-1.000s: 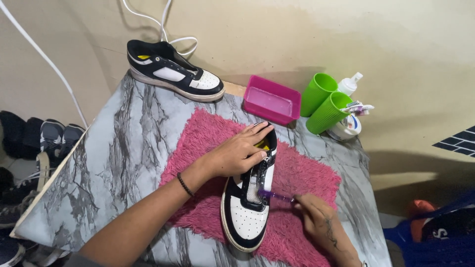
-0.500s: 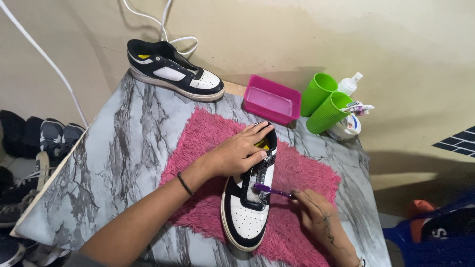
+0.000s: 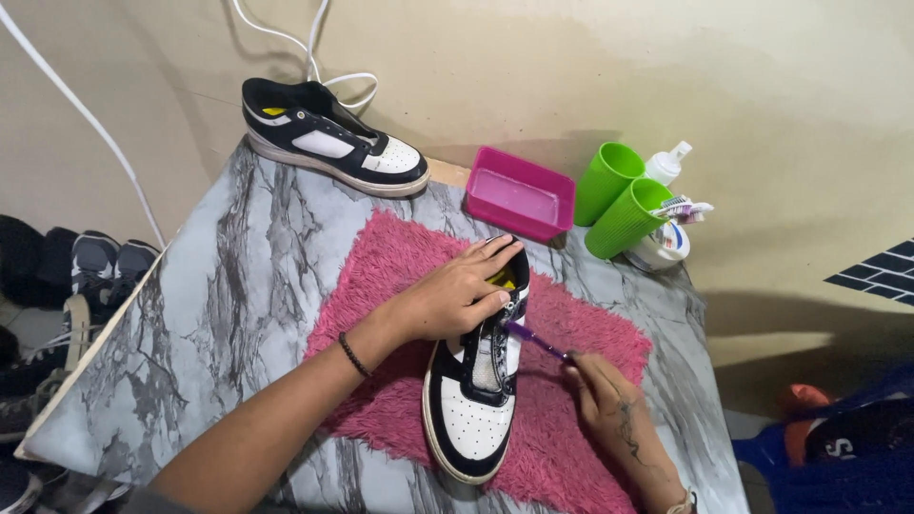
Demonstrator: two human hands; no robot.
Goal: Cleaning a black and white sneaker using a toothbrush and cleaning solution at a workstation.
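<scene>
Left hand (image 3: 455, 297) clamped over the collar of a black-and-white sneaker (image 3: 473, 381), pinning it flat on the pink shaggy mat (image 3: 400, 257) so it cannot slide. Right hand (image 3: 602, 395) pinched around a purple toothbrush (image 3: 536, 340), bristle end at the lace area. Matching sneaker (image 3: 328, 136) parked at the far edge of the marbled surface (image 3: 228, 286). Pink tub (image 3: 520, 195), two green cups (image 3: 621, 211) and a white spray bottle (image 3: 665, 162) grouped near the wall, within reach.

The left hand (image 3: 455, 297) hides the sneaker's (image 3: 473, 400) collar.
</scene>
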